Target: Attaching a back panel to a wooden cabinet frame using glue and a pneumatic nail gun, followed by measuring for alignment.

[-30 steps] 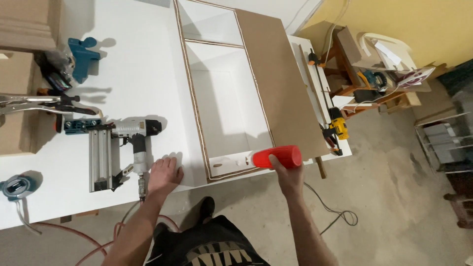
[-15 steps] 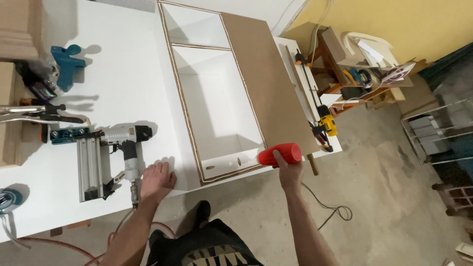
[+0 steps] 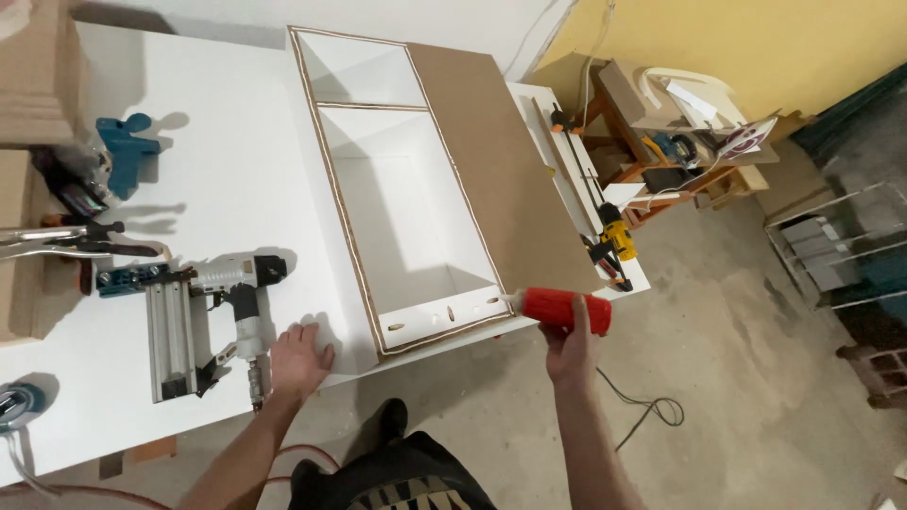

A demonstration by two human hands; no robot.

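Note:
My right hand (image 3: 570, 347) grips a red glue bottle (image 3: 561, 308) held sideways, its white nozzle pointing left at the near right corner of a white cabinet box (image 3: 397, 212) lying on the white worktable (image 3: 217, 189). The box's near edge carries small wooden dowels and a glue line. My left hand (image 3: 297, 357) rests flat on the table beside the box's near left corner, right next to a pneumatic nail gun (image 3: 210, 316).
A brown board (image 3: 501, 156) lies against the box's right side. A yellow drill (image 3: 616, 238) sits at the table's right edge. Clamps (image 3: 66, 241) and a blue jig (image 3: 128, 151) lie at left. A cluttered wooden bench (image 3: 661, 142) stands right; a cord (image 3: 647, 411) on the floor.
The red bottle has come down closer to the box's near right corner, nozzle at the edge. My left hand stays by the nail gun. The view shifted a little.

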